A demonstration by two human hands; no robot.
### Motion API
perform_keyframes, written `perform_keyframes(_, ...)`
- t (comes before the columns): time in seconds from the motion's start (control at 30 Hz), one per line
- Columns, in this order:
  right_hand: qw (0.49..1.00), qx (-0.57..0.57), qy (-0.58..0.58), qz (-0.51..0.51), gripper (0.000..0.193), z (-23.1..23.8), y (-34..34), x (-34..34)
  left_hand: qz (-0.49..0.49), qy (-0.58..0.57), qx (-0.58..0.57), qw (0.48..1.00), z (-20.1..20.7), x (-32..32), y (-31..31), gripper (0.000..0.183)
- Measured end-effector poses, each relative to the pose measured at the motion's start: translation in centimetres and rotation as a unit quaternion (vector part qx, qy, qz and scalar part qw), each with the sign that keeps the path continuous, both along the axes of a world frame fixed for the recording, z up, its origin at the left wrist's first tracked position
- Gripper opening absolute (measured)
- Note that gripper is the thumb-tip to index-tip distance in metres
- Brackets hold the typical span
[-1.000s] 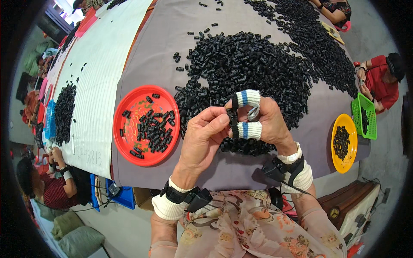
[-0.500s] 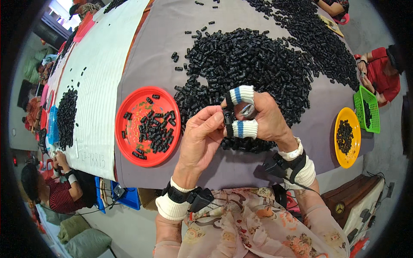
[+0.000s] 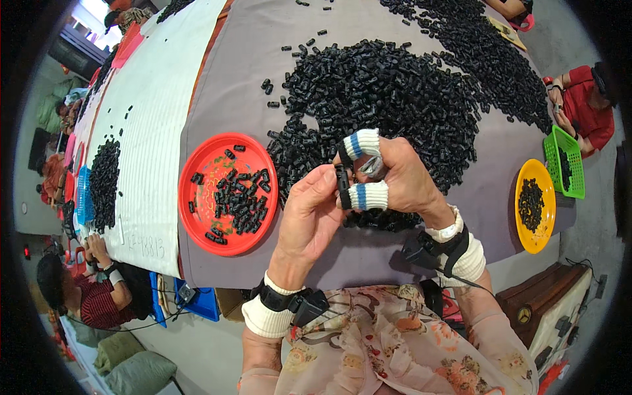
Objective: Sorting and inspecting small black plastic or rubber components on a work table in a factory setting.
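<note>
In front of me both hands meet around a small black plastic piece [image 3: 342,176], a short cylinder. My left hand [image 3: 308,214] is closed, pinching the piece between thumb and fingertips. My right hand [image 3: 407,181] grips it from the other side, its thumb and finger in white knitted sleeves [image 3: 367,195] with a blue stripe and black ends. Something silvery [image 3: 374,168] shows in the right hand's grasp; its kind cannot be made out. Beyond the hands lies a large pile of like black pieces [image 3: 388,85], partly covered by the right hand.
A red plate [image 3: 189,220] with several black pieces is on the left, a yellow plate [image 3: 541,242] with more on the right. Past that stands a green basket [image 3: 577,178]. A grey cloth [image 3: 230,85] covers the table. Co-workers sit at left and right.
Both hands stay together on the black piece; the right hand has tilted slightly and shifted a little left. The whole view has moved slightly.
</note>
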State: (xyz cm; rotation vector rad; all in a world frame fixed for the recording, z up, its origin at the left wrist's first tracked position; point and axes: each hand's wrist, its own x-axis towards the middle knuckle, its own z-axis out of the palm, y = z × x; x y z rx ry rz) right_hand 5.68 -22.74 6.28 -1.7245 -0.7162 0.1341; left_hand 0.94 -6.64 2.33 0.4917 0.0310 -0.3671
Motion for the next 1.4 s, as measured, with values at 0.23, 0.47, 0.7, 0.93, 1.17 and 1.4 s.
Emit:
perform_keyframes(0.23,0.999,-0.026,-0.035,-0.009,0.034,0.5,0.0,0.0,0.027,0.017,0.063,0.997,0.9,0.0,-0.6,0.022)
perform_keyframes(0.47,0.999,-0.015,-0.048,-0.007,0.035,0.4,0.2,0.0,0.012,0.007,0.014,1.0,-0.1,-0.2,0.0,0.028)
perform_keyframes(0.7,0.996,-0.038,-0.08,-0.004,0.04,0.4,0.0,0.0,0.039,0.018,0.156,0.987,1.1,-0.6,0.5,0.012)
perform_keyframes(0.93,0.993,-0.055,-0.109,0.0,0.04,0.1,0.1,0.2,0.086,0.047,0.217,0.971,2.5,-0.7,-0.2,0.009)
perform_keyframes(1.17,0.995,-0.05,-0.086,-0.003,0.04,0.1,0.1,0.2,0.065,0.04,0.283,0.956,2.9,-0.2,0.1,0.011)
perform_keyframes(1.4,0.996,-0.061,-0.07,0.002,0.042,0.0,0.0,0.1,0.069,0.032,0.26,0.963,2.3,-0.4,0.3,0.011)
